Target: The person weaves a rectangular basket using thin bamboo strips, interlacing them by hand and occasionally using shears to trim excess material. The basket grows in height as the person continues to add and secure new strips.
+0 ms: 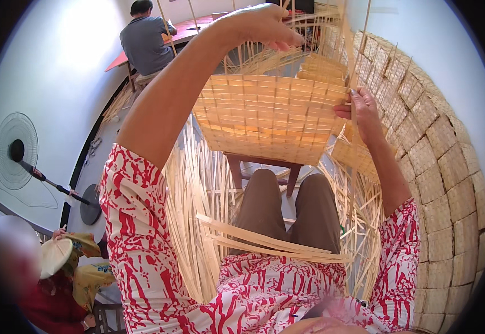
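A woven basket of pale, flat bamboo-like strips (270,111) stands on its support in front of my knees. Upright strips rise from its rim. Over its far side reaches my left hand (270,26), fingers apart, close to several thin strips; I see no firm grip on them. At the basket's right upper corner my right hand (363,111) is closed, thumb and fingers pinching the edge and a long upright strip (354,72). Some loose flat strips (264,236) lie across my lap.
A dark wooden stool (237,170) supports the basket. Long strips (192,222) cover the floor on both sides. Stacked woven baskets (443,183) line the right wall. A fan (16,150) stands left. One person (147,47) sits at a red table; another (58,300) sits lower left.
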The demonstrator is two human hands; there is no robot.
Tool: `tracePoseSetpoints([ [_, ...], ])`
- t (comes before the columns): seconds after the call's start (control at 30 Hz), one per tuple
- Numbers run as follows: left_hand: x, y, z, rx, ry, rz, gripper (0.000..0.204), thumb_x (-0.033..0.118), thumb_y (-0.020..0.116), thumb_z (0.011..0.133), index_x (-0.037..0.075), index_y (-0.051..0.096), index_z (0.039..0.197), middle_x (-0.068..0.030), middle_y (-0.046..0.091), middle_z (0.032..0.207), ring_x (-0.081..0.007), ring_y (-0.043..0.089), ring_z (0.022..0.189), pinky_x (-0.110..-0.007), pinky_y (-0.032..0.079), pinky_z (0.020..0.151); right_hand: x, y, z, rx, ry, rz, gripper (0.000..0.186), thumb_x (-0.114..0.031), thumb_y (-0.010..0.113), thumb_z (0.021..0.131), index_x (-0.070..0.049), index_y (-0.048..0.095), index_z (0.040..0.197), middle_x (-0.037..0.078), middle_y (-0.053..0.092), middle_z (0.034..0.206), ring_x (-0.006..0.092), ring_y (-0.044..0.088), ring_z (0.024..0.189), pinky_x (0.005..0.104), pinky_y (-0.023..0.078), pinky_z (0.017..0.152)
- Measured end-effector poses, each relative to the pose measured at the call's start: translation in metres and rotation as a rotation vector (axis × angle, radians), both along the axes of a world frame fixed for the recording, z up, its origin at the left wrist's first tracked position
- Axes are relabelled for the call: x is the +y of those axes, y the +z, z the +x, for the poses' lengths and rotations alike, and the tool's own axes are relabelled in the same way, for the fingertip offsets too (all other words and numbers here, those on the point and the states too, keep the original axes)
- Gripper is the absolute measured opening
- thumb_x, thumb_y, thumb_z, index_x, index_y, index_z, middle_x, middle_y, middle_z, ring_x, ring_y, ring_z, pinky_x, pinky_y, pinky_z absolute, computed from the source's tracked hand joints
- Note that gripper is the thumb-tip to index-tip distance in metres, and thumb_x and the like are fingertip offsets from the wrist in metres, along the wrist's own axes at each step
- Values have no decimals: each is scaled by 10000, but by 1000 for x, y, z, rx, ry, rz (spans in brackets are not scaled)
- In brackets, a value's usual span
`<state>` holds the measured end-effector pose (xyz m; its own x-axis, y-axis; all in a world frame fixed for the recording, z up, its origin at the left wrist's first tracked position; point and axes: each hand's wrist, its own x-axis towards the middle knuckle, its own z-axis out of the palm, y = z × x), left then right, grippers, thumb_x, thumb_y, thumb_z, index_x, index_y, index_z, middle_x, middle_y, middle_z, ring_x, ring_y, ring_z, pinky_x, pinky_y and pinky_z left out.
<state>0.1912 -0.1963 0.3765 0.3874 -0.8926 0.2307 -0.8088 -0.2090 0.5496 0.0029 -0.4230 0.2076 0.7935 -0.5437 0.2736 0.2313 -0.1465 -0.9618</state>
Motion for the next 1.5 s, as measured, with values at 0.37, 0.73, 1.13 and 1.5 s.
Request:
tracePoseSetpoints([
  [0.37,-27,16,-16,-54,-471,153,655,295,696,889,-22,455,1409,-152,689,1082,-192,668,984,-311,523,879,1,2,-4,6,-17,3,246,-156,381,1042,10,476,1197,140,614,1069,228,716,814,310,608,724],
  [0.73,-33,0,-37,-51,-517,78,335,264,596,985,77,610,1262,-91,715,990,-141,685,863,-317,555,849,0,-2,-5,-2,-35,28,242,-175,402,1037,-8,482,1193,149,584,1095,255,704,845,338,598,758],
  [1.13,22,-110,-60,-1118,-190,-246,244,165,584,911,197,609,1152,-8,651,857,-183,670,924,-350,558,788,-3,56,-75,-364,-238,-533,234,-245,461,1066,-99,606,1176,17,645,958,62,541,679,211,445,553],
  [1.5,35,-156,-69,-1056,-145,-467,289,172,598,882,170,605,1171,-3,676,869,-181,669,927,-339,531,831,21,64,-8,189,-128,-1179,245,-166,506,1030,-16,654,1155,68,596,630,125,528,533,306,402,503],
])
